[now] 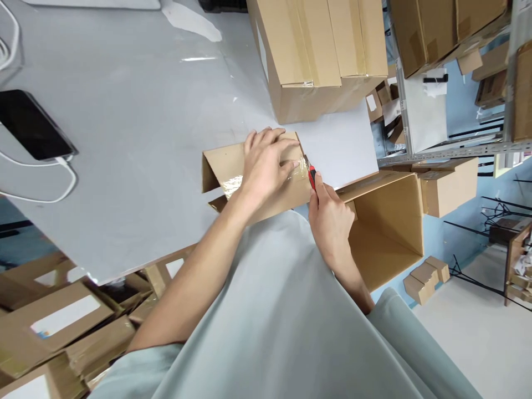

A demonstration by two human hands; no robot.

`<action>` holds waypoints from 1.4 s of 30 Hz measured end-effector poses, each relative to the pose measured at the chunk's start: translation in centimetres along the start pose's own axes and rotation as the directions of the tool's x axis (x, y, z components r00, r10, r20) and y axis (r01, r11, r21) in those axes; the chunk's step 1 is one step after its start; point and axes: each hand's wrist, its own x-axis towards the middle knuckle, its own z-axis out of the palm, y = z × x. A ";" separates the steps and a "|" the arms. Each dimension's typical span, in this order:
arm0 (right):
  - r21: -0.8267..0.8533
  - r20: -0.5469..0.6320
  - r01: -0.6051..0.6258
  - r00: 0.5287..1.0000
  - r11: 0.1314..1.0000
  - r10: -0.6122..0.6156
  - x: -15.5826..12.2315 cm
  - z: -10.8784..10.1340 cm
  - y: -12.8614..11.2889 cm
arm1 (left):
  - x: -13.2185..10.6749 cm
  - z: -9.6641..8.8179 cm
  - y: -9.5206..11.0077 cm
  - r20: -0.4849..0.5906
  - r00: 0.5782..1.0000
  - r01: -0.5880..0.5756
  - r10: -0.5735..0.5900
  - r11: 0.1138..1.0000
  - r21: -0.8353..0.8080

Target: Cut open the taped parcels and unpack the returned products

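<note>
A small cardboard box (224,166) with clear tape across it lies at the near edge of a grey table (137,111). My left hand (266,163) lies flat on top of the box, fingers spread, pressing it down. My right hand (330,219) is closed around a red utility knife (311,176), whose tip touches the taped end of the box just beside my left fingertips.
A large taped cardboard box (320,55) stands behind the small one. A black phone (33,127) on a white cable lies at the table's left. An open empty carton (386,221) sits at the right. Flattened cardboard (62,327) is piled lower left; shelves of boxes stand at the right.
</note>
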 end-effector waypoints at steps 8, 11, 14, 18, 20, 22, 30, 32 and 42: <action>-0.061 -0.004 -0.005 1.000 0.998 0.005 0.6 0.1 -1.0 | -0.4 0.5 -0.3 -0.046 0.999 -0.011 0.008 0.998 -0.068; -0.076 0.048 0.005 0.999 0.997 -0.002 -0.9 -0.5 -0.8 | -0.4 0.7 -0.7 -0.050 0.999 -0.015 0.012 0.997 -0.070; -0.073 0.088 -0.007 0.996 0.997 0.013 -2.8 -0.5 0.4 | -0.2 1.1 -1.2 -0.049 0.998 -0.027 0.024 0.998 -0.062; 0.037 0.051 -0.001 0.999 0.999 -0.001 -5.3 -0.7 2.9 | -0.6 1.2 -1.5 -0.046 0.997 -0.072 0.069 0.996 -0.059; 0.160 -0.068 0.010 0.998 0.987 0.001 -5.6 -0.6 4.4 | -2.0 0.4 -1.7 -0.089 0.992 -0.097 0.092 0.994 -0.054; 0.296 -0.221 0.018 0.974 0.955 0.050 -4.6 0.3 6.0 | -4.5 -0.7 -2.3 -0.195 0.978 -0.077 0.070 0.997 -0.027; 0.783 -0.238 0.073 0.953 0.618 0.189 9.4 11.6 9.2 | -15.4 -2.7 -8.7 -0.407 0.822 0.282 -0.399 0.905 -0.318; 0.883 -0.184 0.088 0.969 0.462 0.167 12.0 14.5 8.9 | -16.1 -3.0 -10.0 -0.333 0.832 0.252 -0.443 0.838 -0.485; 0.838 0.019 -0.136 0.975 0.529 0.220 19.5 23.9 3.8 | -22.2 -6.4 -17.7 -0.237 0.707 0.202 -0.666 0.512 -0.835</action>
